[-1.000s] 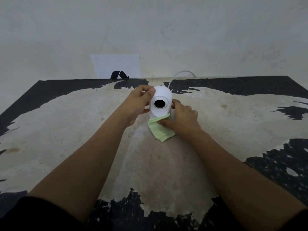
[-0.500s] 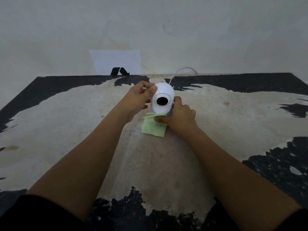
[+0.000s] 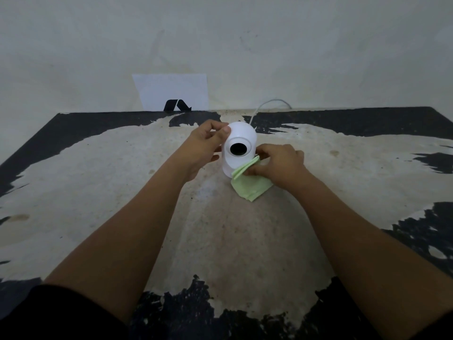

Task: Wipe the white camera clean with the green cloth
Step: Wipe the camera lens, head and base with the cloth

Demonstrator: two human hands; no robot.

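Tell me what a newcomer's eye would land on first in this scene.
First, the white camera standing mid-table, its dark round lens facing the viewer. The left hand steadies its dome while the right hand presses a folded green cloth against its lower right side. Around them, the table shows black coating worn to a pale patch.

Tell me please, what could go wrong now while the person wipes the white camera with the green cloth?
1. The white cable runs off the far table edge; turning the white camera may tug it.
2. The green cloth in the right hand touches only the lower right side, so the dark lens may stay unwiped.
3. The left hand grips the dome bare, so it might leave fingerprints.
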